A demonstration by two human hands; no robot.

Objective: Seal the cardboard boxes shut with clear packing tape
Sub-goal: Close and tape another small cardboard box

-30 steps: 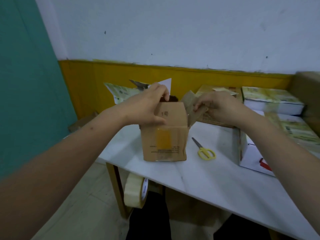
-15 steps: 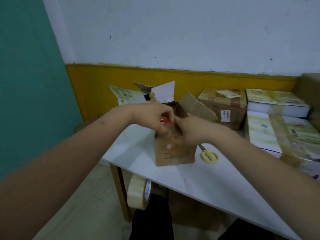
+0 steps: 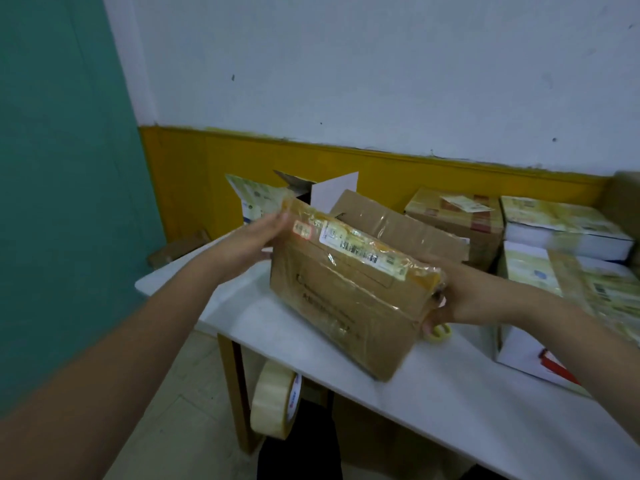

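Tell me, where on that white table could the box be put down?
Bare tabletop runs along the near edge, between the held cardboard box and the white carton. The left corner is free too. The back and right are crowded with stacked boxes.

Brown box (image 3: 346, 306), yellow scissors (image 3: 441, 331)

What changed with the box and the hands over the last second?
The cardboard box was tipped from upright onto its side; the left hand and the right hand left its top flaps and now hold its two ends. Tape roll, scissors and stacked boxes stayed put.
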